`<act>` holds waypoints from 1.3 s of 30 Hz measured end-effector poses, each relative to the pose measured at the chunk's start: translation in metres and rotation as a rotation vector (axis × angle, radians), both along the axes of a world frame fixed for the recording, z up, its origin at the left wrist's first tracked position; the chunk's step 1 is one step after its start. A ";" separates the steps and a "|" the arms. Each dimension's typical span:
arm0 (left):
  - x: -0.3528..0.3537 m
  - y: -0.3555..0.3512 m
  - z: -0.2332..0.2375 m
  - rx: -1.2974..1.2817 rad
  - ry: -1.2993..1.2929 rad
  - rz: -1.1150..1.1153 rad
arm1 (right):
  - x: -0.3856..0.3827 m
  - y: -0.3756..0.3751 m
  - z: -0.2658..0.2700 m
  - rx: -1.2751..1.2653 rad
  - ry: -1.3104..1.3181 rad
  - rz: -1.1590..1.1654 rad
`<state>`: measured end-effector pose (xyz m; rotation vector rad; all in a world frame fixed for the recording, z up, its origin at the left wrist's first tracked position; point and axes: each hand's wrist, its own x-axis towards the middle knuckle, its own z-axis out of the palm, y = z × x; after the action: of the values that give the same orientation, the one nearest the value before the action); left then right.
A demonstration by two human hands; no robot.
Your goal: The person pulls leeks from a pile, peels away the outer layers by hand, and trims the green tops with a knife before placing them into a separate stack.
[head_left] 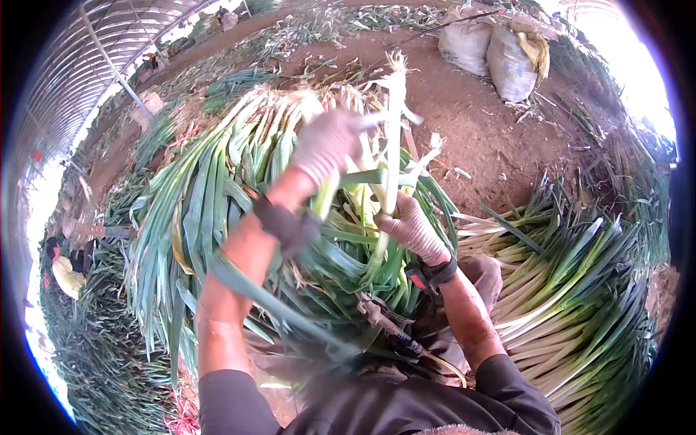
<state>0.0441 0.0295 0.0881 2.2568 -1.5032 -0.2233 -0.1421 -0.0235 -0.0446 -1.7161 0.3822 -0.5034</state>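
My right hand, in a ribbed glove, is closed around the lower part of a leek. That leek stands nearly upright, its roots at the top. Left of it my gloved left hand is smeared by motion. A pale strip runs from its fingers toward the stalk, but I cannot make out whether they grip it. A long blurred leaf crosses below my left forearm. Under both hands lies a heap of untrimmed leeks with broad green leaves. A nozzle with a hose sits near my lap.
On my right lies a pile of cleaned leeks with white stalks. Stuffed sacks stand on the bare soil ahead. More leeks cover the ground at left, where another person is. A metal post rises behind.
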 end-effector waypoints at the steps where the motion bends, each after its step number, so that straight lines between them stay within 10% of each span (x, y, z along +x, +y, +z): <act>1: 0.044 -0.014 0.000 -0.321 0.033 0.083 | -0.003 0.001 -0.001 -0.021 0.011 -0.013; 3: 0.108 0.006 0.047 -0.910 0.593 0.286 | -0.011 -0.007 -0.025 0.045 0.019 -0.013; 6: 0.151 0.036 0.101 -1.287 0.634 0.476 | -0.029 -0.020 -0.040 0.193 -0.085 -0.084; 8: 0.120 0.040 0.090 -0.780 0.188 0.551 | -0.034 -0.026 -0.042 0.200 -0.084 -0.102; 12: 0.119 0.002 -0.019 -0.275 0.568 0.267 | -0.029 -0.023 -0.038 0.206 -0.108 -0.065; 17: 0.070 -0.004 -0.043 -0.444 0.898 0.041 | -0.041 -0.018 -0.029 0.168 -0.088 -0.026; 25: 0.093 0.002 -0.063 -0.423 0.621 0.000 | -0.045 -0.015 -0.033 0.276 -0.087 -0.066; 29: 0.169 0.005 -0.049 -0.526 -0.633 0.449 | -0.066 0.001 -0.024 0.332 -0.019 -0.067; 31: 0.260 0.039 -0.010 -0.344 -0.787 0.723 | -0.079 0.012 -0.024 0.422 -0.020 -0.182; 35: 0.304 0.106 0.052 -0.814 0.006 0.607 | -0.087 -0.014 -0.057 0.379 -0.111 -0.353; 39: 0.174 0.087 0.023 0.017 -0.297 0.320 | -0.070 -0.029 -0.043 0.539 -0.209 -0.380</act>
<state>0.2178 0.1163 0.1113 2.5886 -1.2462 0.2030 -0.2117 -0.0523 -0.0879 -1.0608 0.6326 -0.7683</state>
